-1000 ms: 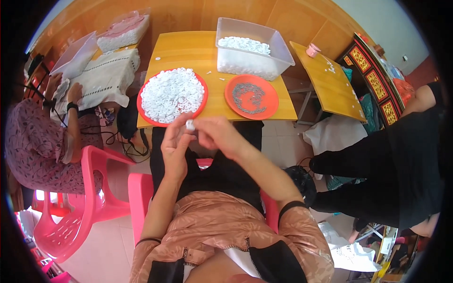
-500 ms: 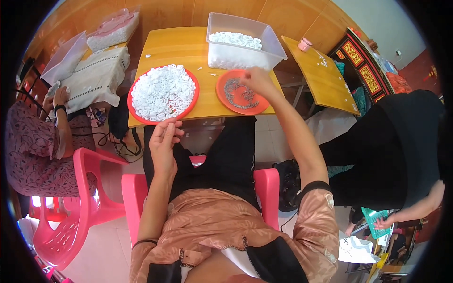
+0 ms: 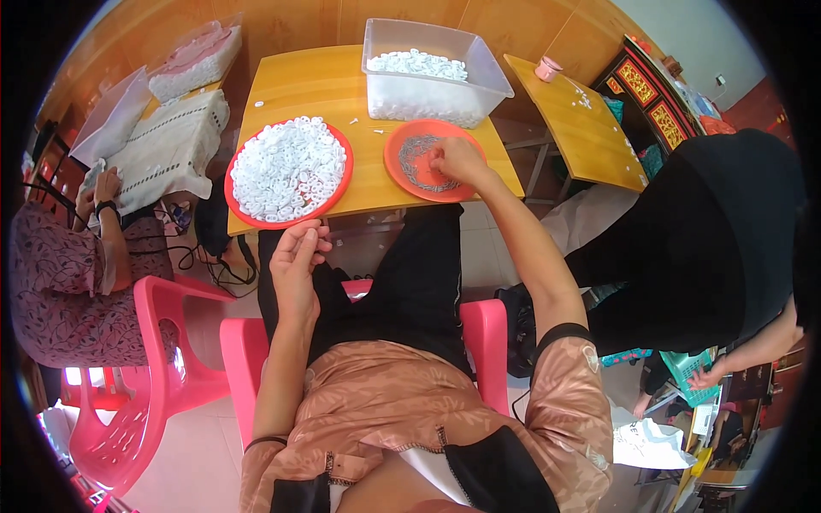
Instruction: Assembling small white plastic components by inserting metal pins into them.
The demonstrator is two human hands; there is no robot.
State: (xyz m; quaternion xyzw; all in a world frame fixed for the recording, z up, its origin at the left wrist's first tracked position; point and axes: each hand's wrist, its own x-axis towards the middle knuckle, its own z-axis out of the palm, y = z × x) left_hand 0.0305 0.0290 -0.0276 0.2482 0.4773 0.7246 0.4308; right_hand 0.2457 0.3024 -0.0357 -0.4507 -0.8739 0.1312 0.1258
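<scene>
My left hand (image 3: 296,258) is raised just off the table's near edge, below the red tray (image 3: 229,190) heaped with small white plastic pieces (image 3: 289,167). Its thumb and fingertips are pinched together; whatever they may hold is too small to make out. My right hand (image 3: 460,161) reaches down into the orange plate (image 3: 438,195), its fingers closed together among small grey metal pieces (image 3: 414,154) that look like screws or nails. Those fingertips hide anything between them. The metal pieces lie in a loose ring around the plate's bottom.
Behind the plate stands a clear plastic bin (image 3: 500,84) of white pieces on the yellow table (image 3: 295,77). Two loose pieces lie between tray and plate. At left a person (image 3: 81,274) works beside a cloth-covered table; a dark-clothed person (image 3: 693,239) bends close on my right, by a second table (image 3: 581,145).
My right hand has come down and nearer onto the metal pieces in the orange plate. My left hand stays pinched in place. The person at right has shifted slightly.
</scene>
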